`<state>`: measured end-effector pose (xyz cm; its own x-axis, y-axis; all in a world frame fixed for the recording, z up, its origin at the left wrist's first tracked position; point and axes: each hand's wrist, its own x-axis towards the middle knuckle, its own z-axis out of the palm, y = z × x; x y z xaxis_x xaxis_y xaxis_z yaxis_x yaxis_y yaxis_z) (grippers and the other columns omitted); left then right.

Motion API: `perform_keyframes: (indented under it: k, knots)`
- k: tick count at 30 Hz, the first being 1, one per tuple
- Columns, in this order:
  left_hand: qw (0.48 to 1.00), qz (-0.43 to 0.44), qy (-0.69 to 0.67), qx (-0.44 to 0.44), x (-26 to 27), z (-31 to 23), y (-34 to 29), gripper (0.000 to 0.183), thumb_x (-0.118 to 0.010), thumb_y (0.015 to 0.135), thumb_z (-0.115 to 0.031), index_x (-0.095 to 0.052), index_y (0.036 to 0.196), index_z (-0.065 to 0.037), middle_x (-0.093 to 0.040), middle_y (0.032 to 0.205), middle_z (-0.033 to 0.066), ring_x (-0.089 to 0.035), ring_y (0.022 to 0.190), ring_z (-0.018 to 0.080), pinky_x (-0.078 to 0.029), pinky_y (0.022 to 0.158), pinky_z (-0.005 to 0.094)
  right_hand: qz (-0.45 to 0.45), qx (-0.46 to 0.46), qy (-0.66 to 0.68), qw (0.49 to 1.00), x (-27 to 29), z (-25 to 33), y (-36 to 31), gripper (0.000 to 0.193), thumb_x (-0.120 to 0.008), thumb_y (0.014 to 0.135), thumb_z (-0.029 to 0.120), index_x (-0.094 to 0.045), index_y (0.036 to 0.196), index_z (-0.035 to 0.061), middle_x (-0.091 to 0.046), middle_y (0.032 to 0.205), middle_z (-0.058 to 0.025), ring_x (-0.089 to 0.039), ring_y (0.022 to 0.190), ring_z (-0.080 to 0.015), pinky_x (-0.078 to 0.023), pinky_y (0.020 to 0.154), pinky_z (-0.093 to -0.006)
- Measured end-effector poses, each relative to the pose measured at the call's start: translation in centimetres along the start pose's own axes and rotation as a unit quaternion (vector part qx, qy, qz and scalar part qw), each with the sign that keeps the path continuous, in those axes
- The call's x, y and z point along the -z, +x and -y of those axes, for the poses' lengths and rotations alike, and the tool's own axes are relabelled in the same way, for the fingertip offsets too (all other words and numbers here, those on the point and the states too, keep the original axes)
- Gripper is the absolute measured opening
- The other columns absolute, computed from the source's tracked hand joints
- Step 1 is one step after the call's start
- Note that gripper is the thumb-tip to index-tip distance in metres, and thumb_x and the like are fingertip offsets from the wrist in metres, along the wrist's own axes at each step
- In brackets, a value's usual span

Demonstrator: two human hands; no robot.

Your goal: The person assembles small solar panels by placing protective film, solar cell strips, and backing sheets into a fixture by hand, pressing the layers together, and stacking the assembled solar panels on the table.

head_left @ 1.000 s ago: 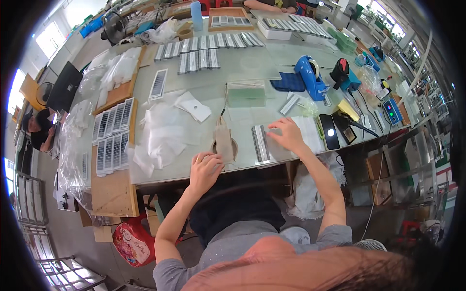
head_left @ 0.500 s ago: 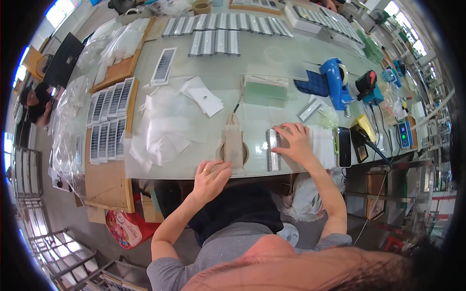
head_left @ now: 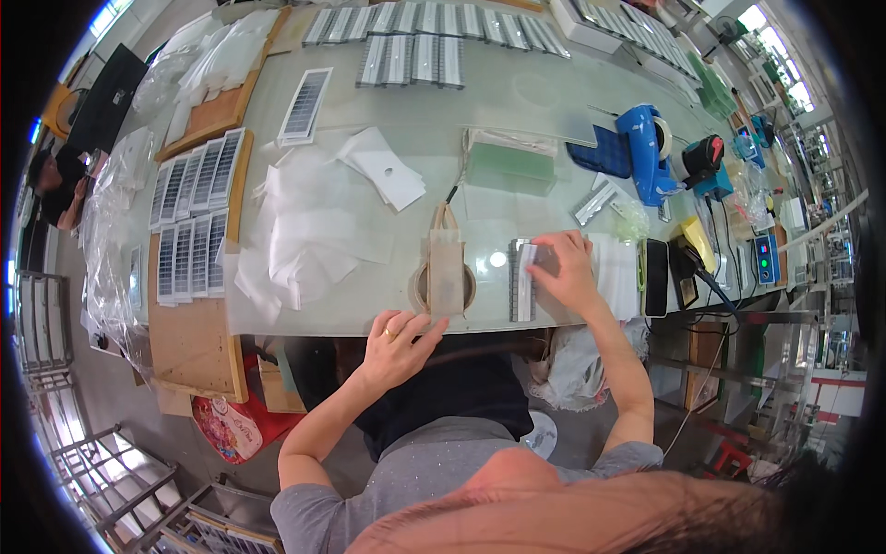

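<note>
Near the table's front edge lies a silver-grey ribbed strip [head_left: 522, 294], long side pointing away from me. My right hand [head_left: 568, 272] is at its upper right, thumb and fingertips bent together on its far end. My left hand [head_left: 399, 346] rests at the table edge with fingers apart, holding nothing. Just beyond its fingertips, a beige rectangular block with a looped end [head_left: 446, 277] lies across a brown ring [head_left: 420, 289], which is partly hidden beneath it. Loose white sheets [head_left: 314, 245] are spread left of the block.
Slatted panels fill a wooden tray [head_left: 235, 235] at left. More ribbed strips [head_left: 411, 61] lie in rows at the back. A green block [head_left: 510, 169] sits mid-table. A blue tape dispenser [head_left: 646, 157], phone [head_left: 654, 277] and cables are at right. Another person [head_left: 63, 185] is far left.
My right hand has shifted from spanning the strip to its right side, gripping its far end. My left hand's fingers have spread slightly. The whole view has tilted a little.
</note>
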<state>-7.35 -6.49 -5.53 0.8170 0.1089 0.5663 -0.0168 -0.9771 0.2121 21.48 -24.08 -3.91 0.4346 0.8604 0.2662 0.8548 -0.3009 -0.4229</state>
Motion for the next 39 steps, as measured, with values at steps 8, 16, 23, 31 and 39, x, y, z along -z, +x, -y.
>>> perform_keyframes:
  k: [8, 16, 23, 31, 39]
  knots:
    - [1.0, 0.001, 0.008, 0.02, 0.1, -0.9, -0.5, 0.039, -0.075, 0.077, -0.018, -0.07, 0.115, -0.019, -0.053, 0.094, -0.0018, -0.05, 0.087, 0.0157, -0.041, 0.082, 0.0346, 0.086, -0.197, 0.471, 0.855, 0.3, 5.6, 4.4, 0.037, -0.071, 0.088, 0.007, -0.054, 0.121, 0.0062, -0.059, 0.075, 0.0041, -0.045, 0.07, -0.0039, -0.037, 0.067, -0.0201]
    - [0.999, 0.013, -0.012, 0.029, -0.1, -0.5, -1.0, 0.04, -0.076, 0.077, -0.02, -0.069, 0.117, -0.019, -0.052, 0.091, -0.0022, -0.049, 0.083, 0.0154, -0.041, 0.082, 0.0343, 0.122, -0.195, 0.481, 0.846, -5.0, 7.2, 8.0, 0.034, -0.071, 0.089, 0.007, -0.055, 0.12, 0.0068, -0.06, 0.077, 0.0046, -0.043, 0.068, -0.0016, -0.036, 0.064, -0.0188]
    - [0.999, 0.019, -0.009, 0.025, -0.2, -0.6, -1.0, 0.044, -0.073, 0.075, -0.015, -0.069, 0.119, -0.019, -0.052, 0.09, -0.0024, -0.048, 0.082, 0.0146, -0.041, 0.081, 0.034, 0.108, -0.168, 0.408, 0.891, -4.9, 7.8, 7.1, 0.033, -0.072, 0.088, 0.008, -0.056, 0.117, 0.006, -0.059, 0.072, 0.0049, -0.038, 0.061, -0.0015, -0.032, 0.056, -0.0198]
    - [0.999, 0.028, 0.002, 0.017, -0.2, -0.5, -1.1, 0.045, -0.071, 0.075, -0.014, -0.07, 0.119, -0.02, -0.052, 0.092, -0.0023, -0.048, 0.082, 0.0146, -0.041, 0.082, 0.0336, 0.097, -0.137, 0.387, 0.907, -5.1, 8.3, 6.5, 0.031, -0.073, 0.086, 0.01, -0.058, 0.113, 0.006, -0.06, 0.068, 0.0026, -0.038, 0.058, -0.0036, -0.031, 0.054, -0.0219]
    - [0.999, 0.032, 0.005, 0.009, -0.1, -0.4, -1.1, 0.047, -0.07, 0.074, -0.014, -0.069, 0.121, -0.02, -0.051, 0.093, -0.0016, -0.048, 0.082, 0.0146, -0.041, 0.082, 0.0334, 0.086, -0.116, 0.379, 0.914, -5.3, 8.3, 6.2, 0.03, -0.073, 0.085, 0.008, -0.058, 0.111, 0.0061, -0.061, 0.066, 0.0006, -0.037, 0.056, -0.0045, -0.03, 0.052, -0.023]
